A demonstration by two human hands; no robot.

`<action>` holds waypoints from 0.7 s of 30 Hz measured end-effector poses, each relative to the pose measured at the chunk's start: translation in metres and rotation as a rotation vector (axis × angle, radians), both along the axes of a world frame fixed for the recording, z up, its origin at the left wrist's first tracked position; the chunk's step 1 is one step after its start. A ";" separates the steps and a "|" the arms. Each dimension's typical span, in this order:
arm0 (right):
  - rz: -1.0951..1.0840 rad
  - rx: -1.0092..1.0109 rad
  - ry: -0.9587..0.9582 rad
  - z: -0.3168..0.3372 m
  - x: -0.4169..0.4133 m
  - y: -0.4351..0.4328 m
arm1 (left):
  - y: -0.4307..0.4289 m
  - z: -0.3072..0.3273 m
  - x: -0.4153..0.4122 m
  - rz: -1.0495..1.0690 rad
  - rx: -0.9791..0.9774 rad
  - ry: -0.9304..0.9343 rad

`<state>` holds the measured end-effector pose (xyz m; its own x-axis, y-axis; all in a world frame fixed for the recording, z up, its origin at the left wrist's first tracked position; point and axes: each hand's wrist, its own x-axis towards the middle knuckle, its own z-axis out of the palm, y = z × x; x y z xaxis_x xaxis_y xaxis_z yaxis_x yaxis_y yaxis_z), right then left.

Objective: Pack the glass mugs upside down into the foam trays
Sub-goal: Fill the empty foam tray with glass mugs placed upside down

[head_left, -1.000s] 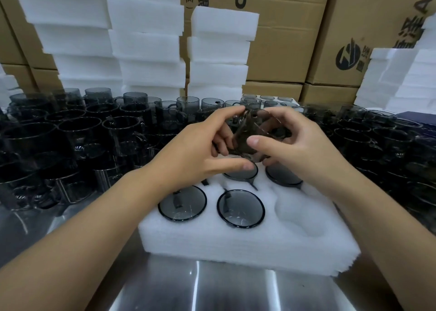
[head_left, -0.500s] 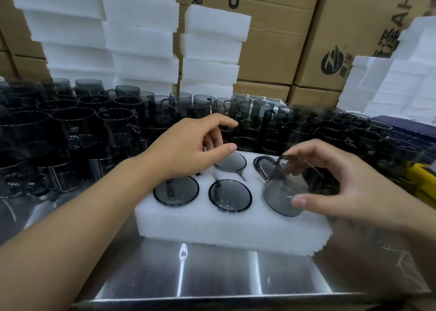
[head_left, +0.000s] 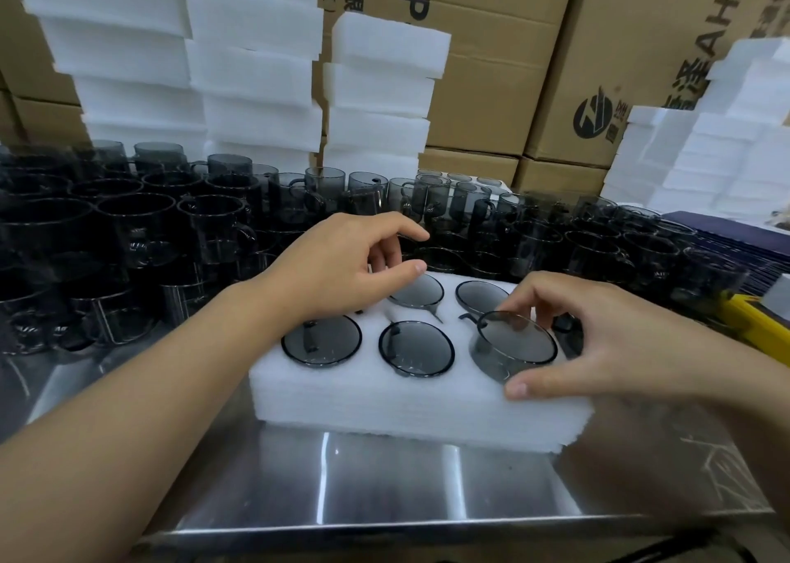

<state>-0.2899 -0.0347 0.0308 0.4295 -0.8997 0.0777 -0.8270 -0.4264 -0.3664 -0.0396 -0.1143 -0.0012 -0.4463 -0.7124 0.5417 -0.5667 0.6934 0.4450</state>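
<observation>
My right hand (head_left: 615,340) grips an upturned mug (head_left: 513,344) by its sides, part sunk in the front right pocket of the tray (head_left: 384,408) and not yet flush. My left hand (head_left: 342,267) hovers empty and loosely curled over the back row. Next, I judge, it needs pressing down level, then another from the loose mugs (head_left: 205,229) behind.

Printed cardboard boxes (head_left: 483,70) stand stacked at the back. A yellow object (head_left: 754,321) lies at the steel bench's (head_left: 384,477) right edge
</observation>
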 end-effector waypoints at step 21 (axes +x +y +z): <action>0.070 0.116 0.303 -0.025 0.045 -0.027 | 0.002 0.000 -0.001 0.015 -0.011 -0.033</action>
<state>-0.2453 -0.0620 0.0054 0.4789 -0.8624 -0.1640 -0.8757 -0.4563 -0.1578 -0.0408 -0.1124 -0.0009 -0.4536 -0.7130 0.5346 -0.5913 0.6896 0.4180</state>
